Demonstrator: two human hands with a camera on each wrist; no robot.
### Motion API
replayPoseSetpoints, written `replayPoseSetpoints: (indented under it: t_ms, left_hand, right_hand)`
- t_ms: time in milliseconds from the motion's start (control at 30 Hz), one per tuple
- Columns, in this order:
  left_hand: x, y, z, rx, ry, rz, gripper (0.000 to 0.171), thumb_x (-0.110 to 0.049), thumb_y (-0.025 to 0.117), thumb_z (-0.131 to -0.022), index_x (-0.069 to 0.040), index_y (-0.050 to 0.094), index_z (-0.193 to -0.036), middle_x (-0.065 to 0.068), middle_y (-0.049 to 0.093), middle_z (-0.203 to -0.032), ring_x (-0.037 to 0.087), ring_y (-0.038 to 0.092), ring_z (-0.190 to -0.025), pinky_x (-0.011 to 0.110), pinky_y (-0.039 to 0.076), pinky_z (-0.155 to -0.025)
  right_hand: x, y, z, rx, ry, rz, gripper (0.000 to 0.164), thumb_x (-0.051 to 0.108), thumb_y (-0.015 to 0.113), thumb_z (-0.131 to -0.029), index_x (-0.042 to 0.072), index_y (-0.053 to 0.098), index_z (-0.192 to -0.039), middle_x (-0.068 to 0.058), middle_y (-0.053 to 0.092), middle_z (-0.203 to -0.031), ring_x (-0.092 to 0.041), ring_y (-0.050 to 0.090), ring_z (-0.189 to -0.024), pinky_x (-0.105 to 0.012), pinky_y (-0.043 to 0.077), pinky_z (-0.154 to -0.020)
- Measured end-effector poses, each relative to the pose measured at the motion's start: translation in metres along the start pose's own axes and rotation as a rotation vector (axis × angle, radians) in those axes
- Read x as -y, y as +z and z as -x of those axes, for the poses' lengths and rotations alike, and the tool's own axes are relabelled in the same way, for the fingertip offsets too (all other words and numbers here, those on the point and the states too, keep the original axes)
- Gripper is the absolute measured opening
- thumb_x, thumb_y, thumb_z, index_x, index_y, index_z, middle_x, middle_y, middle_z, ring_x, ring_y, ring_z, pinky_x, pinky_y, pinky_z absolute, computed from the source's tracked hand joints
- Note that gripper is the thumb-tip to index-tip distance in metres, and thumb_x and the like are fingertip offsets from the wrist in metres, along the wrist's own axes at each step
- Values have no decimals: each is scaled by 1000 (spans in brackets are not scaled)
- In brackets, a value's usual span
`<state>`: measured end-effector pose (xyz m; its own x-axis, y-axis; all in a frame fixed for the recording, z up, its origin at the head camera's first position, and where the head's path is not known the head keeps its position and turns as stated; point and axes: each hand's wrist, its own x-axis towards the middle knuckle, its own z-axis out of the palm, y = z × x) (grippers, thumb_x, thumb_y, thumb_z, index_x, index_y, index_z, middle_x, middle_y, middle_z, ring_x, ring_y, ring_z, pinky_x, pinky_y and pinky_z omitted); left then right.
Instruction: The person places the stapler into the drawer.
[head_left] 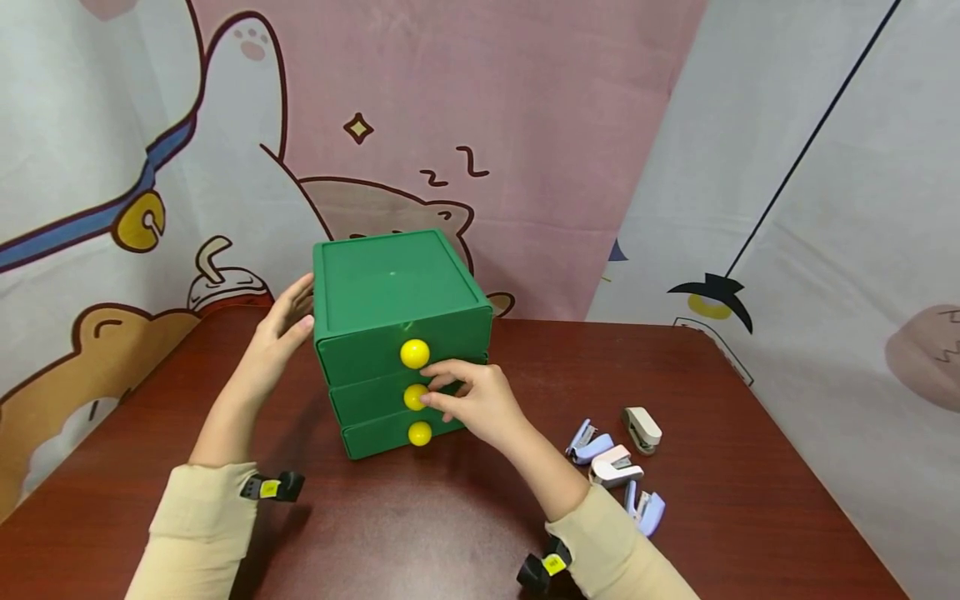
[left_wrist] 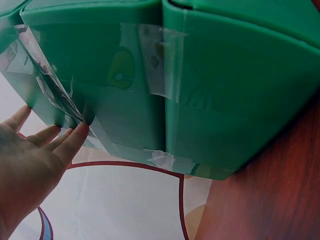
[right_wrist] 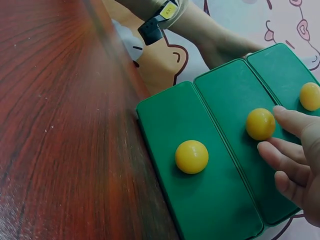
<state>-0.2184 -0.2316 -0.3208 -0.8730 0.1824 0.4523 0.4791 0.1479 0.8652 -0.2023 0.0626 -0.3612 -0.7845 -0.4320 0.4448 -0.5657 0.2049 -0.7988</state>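
Note:
A green three-drawer box (head_left: pixel 393 283) with round yellow knobs stands on the table. My left hand (head_left: pixel 283 321) is at its left side, and in the left wrist view the fingertips (left_wrist: pixel 79 134) rest against the taped side panel. In front of the drawers is my right hand (head_left: pixel 476 396), its thumb and fingers spread loosely at the middle knob (right_wrist: pixel 260 124). The fingertips come right up to that knob's edge; firm contact cannot be made out. The top knob (head_left: pixel 415 353) and the bottom knob (head_left: pixel 420 433) are free of the hands. All drawers look closed.
To the right of the box lie several small staplers: a lilac one (head_left: pixel 589 443), a white one (head_left: pixel 617 468), another lilac one (head_left: pixel 645 510) and a cream one (head_left: pixel 642 429). A printed cloth (head_left: pixel 540 167) hangs behind the brown table (head_left: pixel 750 467).

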Motion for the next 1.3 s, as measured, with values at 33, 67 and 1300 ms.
replayPoseSetpoints:
  t_ms: [33,67,1300]
  left_hand:
    - [0,0,0,1,1,-1,57,-15,44,-101,-13,24,-153,18,26,-152,29,26,-137,19,35,-94]
    - [0,0,0,0,0,-1,57,-15,44,-101,-13,24,-153,18,26,-152,29,26,-137,19,35,-94]
    - [0,-1,1,9,-9,-44,56,-19,43,-101,-17,23,-154,14,25,-153,31,24,-138,31,32,-99]
  right_hand:
    - [0,0,0,10,1,16,26,17,78,-81,12,73,-106,-4,71,-88,-26,63,-51,-35,53,-51]
    - [0,1,1,25,4,25,26,17,78,-81,13,73,-106,-3,71,-89,-26,63,-51,-33,52,-51]
    - [20,-14,55,244,-113,42,24,12,76,-82,11,69,-105,0,70,-84,1,59,-55,-24,51,-51]
